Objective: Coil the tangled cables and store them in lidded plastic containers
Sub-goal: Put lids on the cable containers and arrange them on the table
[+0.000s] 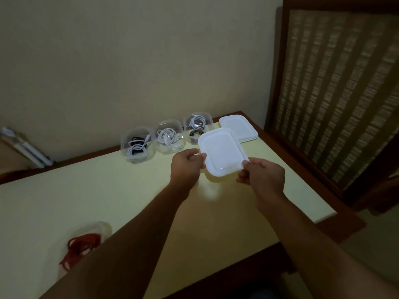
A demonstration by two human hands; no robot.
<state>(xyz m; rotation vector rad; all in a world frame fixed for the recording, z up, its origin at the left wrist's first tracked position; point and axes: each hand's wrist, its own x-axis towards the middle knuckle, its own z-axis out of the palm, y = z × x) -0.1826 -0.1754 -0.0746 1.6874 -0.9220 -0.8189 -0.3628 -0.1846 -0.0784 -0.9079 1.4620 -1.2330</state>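
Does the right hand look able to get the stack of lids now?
Probably not at once: the right hand and the left hand both grip a white lid. The stack of lids lies just beyond, and the way there looks free.

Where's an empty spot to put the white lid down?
The white lid fits best on the bare stretch of table between the back row of three containers and the red-cable container near you. The back edge is crowded: containers, then the lid stack.
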